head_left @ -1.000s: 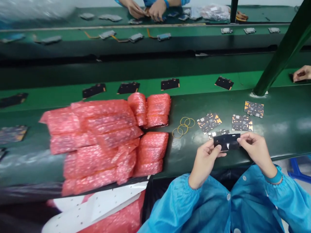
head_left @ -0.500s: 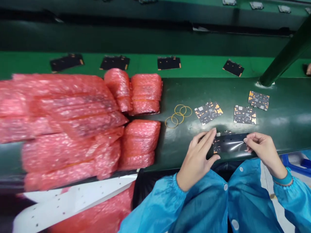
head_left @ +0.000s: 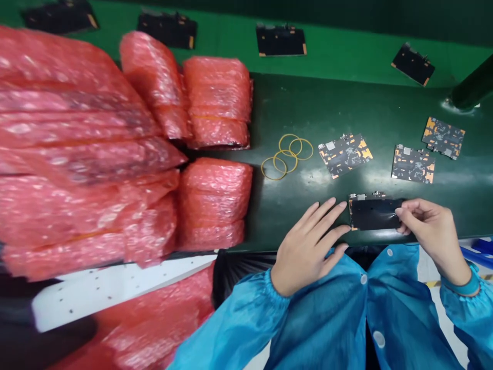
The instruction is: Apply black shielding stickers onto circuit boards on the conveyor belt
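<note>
Seen from the head camera, the person's right hand is at the near edge of the dark green bench, its fingers and thumb closed in a pinch on the right end of a black-covered circuit board. The board lies flat on the bench, and a glossy black film covers most of it, with small components showing along its far edge. The left hand rests just left of the board, its fingers spread wide and holding nothing; whether their tips touch the board's left edge cannot be told.

Farther from the near edge, three bare circuit boards with orange patches lie apart toward the right end, and a small group of overlapping rubber bands sits left of them. Stacked red bubble-wrap bundles fill the left side of the bench. Beyond the far edge, a green conveyor belt carries a row of black boards. Blue sleeves cover both forearms.
</note>
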`<state>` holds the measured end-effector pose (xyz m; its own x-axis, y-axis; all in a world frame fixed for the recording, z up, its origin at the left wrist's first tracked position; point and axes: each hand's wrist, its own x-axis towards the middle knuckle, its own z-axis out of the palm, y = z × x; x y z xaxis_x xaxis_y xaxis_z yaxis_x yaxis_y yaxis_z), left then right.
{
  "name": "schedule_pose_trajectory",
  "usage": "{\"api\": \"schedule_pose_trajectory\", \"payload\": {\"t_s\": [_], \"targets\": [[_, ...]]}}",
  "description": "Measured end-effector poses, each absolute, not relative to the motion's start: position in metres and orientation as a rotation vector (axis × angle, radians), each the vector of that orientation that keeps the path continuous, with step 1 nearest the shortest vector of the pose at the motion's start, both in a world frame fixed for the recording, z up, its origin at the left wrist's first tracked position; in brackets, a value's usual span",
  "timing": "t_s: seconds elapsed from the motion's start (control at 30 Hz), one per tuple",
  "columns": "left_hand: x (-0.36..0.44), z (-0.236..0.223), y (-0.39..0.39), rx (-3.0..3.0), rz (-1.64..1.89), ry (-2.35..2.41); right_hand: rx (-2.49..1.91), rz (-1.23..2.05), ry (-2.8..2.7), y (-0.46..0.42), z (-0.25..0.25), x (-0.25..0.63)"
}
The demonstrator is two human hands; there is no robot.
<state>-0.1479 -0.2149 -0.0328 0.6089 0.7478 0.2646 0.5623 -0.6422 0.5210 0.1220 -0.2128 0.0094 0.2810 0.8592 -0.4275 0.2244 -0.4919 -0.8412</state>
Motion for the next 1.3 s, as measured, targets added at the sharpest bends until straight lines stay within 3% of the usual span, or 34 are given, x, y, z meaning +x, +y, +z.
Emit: {"api": "schedule_pose_trajectory", "payload": {"t_s": [1.3], "targets": [[-0.146,-0.028,-0.214,2.455,0.733,1.062,-1.934,1.155,-1.086,-0.208,0.025,0.114]]}}
